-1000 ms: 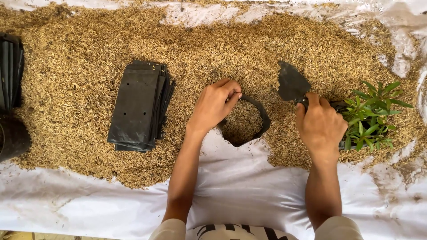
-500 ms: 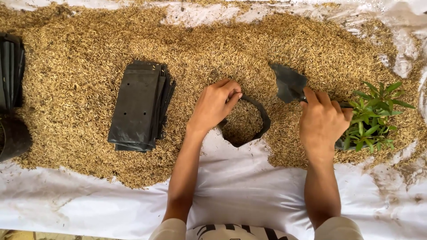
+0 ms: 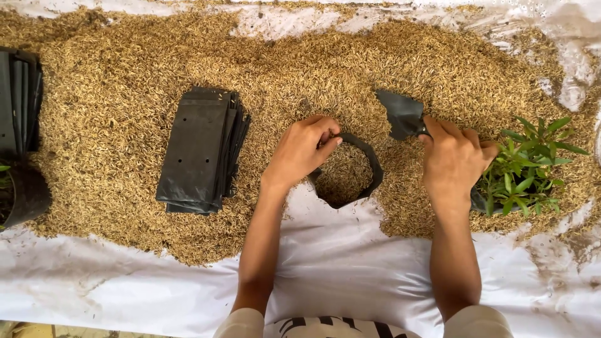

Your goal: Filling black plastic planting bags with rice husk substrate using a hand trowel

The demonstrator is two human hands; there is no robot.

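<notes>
Husk [image 3: 300,69], golden and dry, lies spread in a wide bed over a white sheet [image 3: 350,275] that shows bare along the near edge. At the middle of the bed's near edge stands a small black planting bag [image 3: 374,169], its mouth open and round, already filled with husk close to the rim. The left hand [image 3: 303,150] pinches the bag's far left rim between thumb and fingers, holding the mouth open. The right hand [image 3: 452,159] is clenched around the handle of a dark trowel [image 3: 400,114], whose blade points up and to the left and rests on the husk just to the right of the bag, apart from its rim. Whether the blade carries any husk cannot be told.

Just beside the right hand, on its outer side, a small green seedling [image 3: 529,163] with narrow leaves stands in its own black bag, mostly hidden behind the hand. To the left of the left hand, well apart from it, a flat stack of folded black bags [image 3: 197,150] lies on the husk. At the far left edge, another pile of black bags [image 3: 17,103] lies partly out of view, with a filled black pot [image 3: 28,194] just below it.
</notes>
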